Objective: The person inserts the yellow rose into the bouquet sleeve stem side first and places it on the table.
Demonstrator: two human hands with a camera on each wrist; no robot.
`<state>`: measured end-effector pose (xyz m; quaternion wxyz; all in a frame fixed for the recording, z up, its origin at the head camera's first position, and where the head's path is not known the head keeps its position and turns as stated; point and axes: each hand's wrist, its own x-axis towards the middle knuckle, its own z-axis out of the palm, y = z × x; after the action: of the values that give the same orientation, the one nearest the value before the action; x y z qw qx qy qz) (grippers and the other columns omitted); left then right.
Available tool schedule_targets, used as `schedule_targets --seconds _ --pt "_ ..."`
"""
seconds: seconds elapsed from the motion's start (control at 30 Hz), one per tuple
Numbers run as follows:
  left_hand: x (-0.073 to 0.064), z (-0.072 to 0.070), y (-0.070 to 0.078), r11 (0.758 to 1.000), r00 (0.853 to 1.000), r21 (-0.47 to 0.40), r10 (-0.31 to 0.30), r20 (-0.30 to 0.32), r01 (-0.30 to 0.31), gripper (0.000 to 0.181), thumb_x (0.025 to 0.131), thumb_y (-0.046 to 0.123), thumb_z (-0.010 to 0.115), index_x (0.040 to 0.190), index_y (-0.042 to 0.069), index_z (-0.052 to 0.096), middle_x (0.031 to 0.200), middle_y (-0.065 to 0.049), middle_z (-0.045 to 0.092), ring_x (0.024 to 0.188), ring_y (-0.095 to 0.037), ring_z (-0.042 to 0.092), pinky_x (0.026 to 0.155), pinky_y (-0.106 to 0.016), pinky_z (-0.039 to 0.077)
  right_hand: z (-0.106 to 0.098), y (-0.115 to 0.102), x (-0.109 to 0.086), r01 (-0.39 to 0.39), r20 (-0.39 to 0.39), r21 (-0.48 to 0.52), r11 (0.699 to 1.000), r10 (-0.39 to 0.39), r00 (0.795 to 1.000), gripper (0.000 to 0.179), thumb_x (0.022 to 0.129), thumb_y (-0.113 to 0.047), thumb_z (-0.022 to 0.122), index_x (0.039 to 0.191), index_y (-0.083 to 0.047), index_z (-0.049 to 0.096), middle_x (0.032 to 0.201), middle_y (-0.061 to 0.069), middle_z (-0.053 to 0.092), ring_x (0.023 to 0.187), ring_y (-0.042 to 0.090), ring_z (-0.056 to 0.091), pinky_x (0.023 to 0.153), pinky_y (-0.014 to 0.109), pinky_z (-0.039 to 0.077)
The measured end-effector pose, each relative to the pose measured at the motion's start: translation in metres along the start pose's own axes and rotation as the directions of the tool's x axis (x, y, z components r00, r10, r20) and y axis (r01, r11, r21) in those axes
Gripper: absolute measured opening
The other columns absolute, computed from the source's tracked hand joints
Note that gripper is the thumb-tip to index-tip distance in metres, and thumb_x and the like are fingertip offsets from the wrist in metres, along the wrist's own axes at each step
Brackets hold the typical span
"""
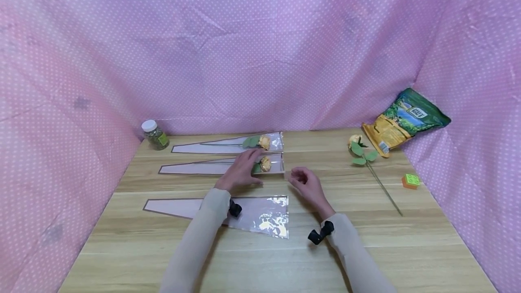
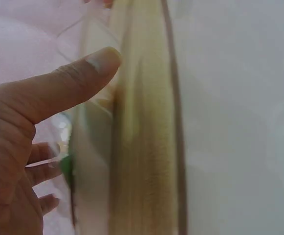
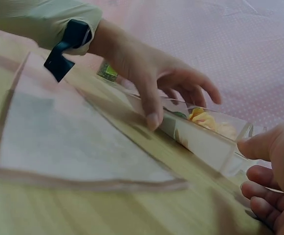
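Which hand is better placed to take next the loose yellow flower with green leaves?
Likely the right hand: it is nearer to that flower, while the left hand is farther, over a dark-edged plastic sleeve.

On a pale wooden table (image 1: 411,248)
White-lidded round jar (image 1: 156,138) upper left; two tapered plastic sleeves (image 1: 187,169), yellow roses (image 1: 265,163) inside, centre, behind a third sleeve (image 1: 254,214); loose yellow rose (image 1: 357,148) right; green-and-yellow packet (image 1: 409,116) upper right; green-and-orange block (image 1: 411,181) below.

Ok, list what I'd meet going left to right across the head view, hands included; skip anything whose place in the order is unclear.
White-lidded jar → left hand → right hand → loose rose → green-and-orange toy block.
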<state>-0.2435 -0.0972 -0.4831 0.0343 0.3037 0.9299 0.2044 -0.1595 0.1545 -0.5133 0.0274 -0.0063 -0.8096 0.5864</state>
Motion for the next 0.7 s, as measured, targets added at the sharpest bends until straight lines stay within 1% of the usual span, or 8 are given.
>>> schedule_targets --seconds 0.1,0.2,0.27,0.37,0.47,0.57,0.63,0.7 --pt "-0.008 -0.005 0.001 1.000 0.999 -0.026 -0.004 -0.034 0.003 0.113 0.070 0.044 0.089 0.159 0.019 0.024 0.163 -0.009 0.030 0.151 -0.032 0.029 0.123 -0.053 0.024 -0.005 -0.001 -0.008 -0.012 0.031 -0.002 1.000 0.012 0.999 0.035 0.090 -0.005 0.070 0.122 0.005 0.061 0.114 0.024 0.067 0.097 0.021 0.061 0.081 0.018 0.048" --pt "-0.018 -0.010 0.001 0.999 0.997 -0.045 0.004 -0.072 -0.007 0.112 0.071 0.044 0.088 0.159 0.015 0.024 0.163 -0.011 0.028 0.151 -0.034 0.028 0.123 -0.054 0.024 -0.009 0.003 -0.014 0.001 0.061 -0.007 1.000 -0.001 0.998 0.037 0.091 -0.005 0.069 0.124 0.008 0.059 0.115 0.026 0.066 0.098 0.021 0.062 0.081 0.017 0.049" --pt "-0.024 -0.012 0.001 0.999 0.995 -0.051 0.000 -0.100 -0.005 0.110 0.072 0.043 0.088 0.158 0.013 0.025 0.163 -0.013 0.028 0.151 -0.035 0.027 0.122 -0.056 0.025 -0.011 0.007 -0.018 0.010 0.072 -0.015 1.000 -0.009 0.997 0.039 0.091 -0.008 0.070 0.125 0.007 0.058 0.116 0.026 0.066 0.101 0.023 0.062 0.082 0.017 0.050" --pt "-0.036 -0.013 0.003 0.998 0.990 -0.067 -0.029 -0.139 0.020 0.104 0.075 0.041 0.086 0.157 0.012 0.029 0.161 -0.017 0.031 0.149 -0.038 0.030 0.121 -0.058 0.026 -0.014 0.010 -0.026 0.028 0.072 -0.033 0.999 -0.026 0.997 0.040 0.091 -0.013 0.071 0.126 0.003 0.060 0.116 0.023 0.067 0.103 0.023 0.063 0.085 0.017 0.050" --pt "-0.047 -0.011 0.006 0.995 0.984 -0.089 -0.062 -0.170 0.048 0.098 0.078 0.040 0.084 0.156 0.013 0.031 0.159 -0.019 0.035 0.147 -0.040 0.033 0.120 -0.059 0.028 -0.015 0.013 -0.035 0.041 0.077 -0.059 0.997 -0.037 0.996 0.041 0.090 -0.016 0.073 0.127 0.000 0.061 0.118 0.019 0.067 0.108 0.027 0.063 0.091 0.021 0.050" --pt "-0.060 -0.005 0.010 0.991 0.979 -0.111 -0.091 -0.183 0.072 0.096 0.080 0.039 0.082 0.157 0.014 0.031 0.158 -0.019 0.036 0.145 -0.041 0.036 0.118 -0.059 0.030 -0.015 0.014 -0.045 0.052 0.090 -0.073 0.996 -0.045 0.995 0.043 0.089 -0.018 0.074 0.128 -0.002 0.060 0.122 0.016 0.066 0.114 0.029 0.061 0.097 0.026 0.049" --pt "-0.069 0.000 0.012 0.990 0.977 -0.120 -0.102 -0.186 0.080 0.096 0.079 0.038 0.083 0.157 0.013 0.031 0.158 -0.020 0.036 0.145 -0.041 0.037 0.118 -0.059 0.031 -0.015 0.013 -0.051 0.052 0.103 -0.077 0.996 -0.044 0.994 0.044 0.089 -0.019 0.074 0.128 -0.005 0.060 0.124 0.014 0.066 0.117 0.028 0.060 0.101 0.029 0.048" --pt "-0.077 0.005 0.016 0.988 0.976 -0.127 -0.106 -0.188 0.083 0.096 0.079 0.038 0.083 0.156 0.010 0.032 0.158 -0.021 0.037 0.145 -0.041 0.036 0.117 -0.059 0.032 -0.014 0.013 -0.057 0.064 0.116 -0.079 0.995 -0.055 0.992 0.045 0.088 -0.020 0.075 0.128 -0.006 0.060 0.127 0.012 0.065 0.121 0.028 0.059 0.106 0.035 0.047"
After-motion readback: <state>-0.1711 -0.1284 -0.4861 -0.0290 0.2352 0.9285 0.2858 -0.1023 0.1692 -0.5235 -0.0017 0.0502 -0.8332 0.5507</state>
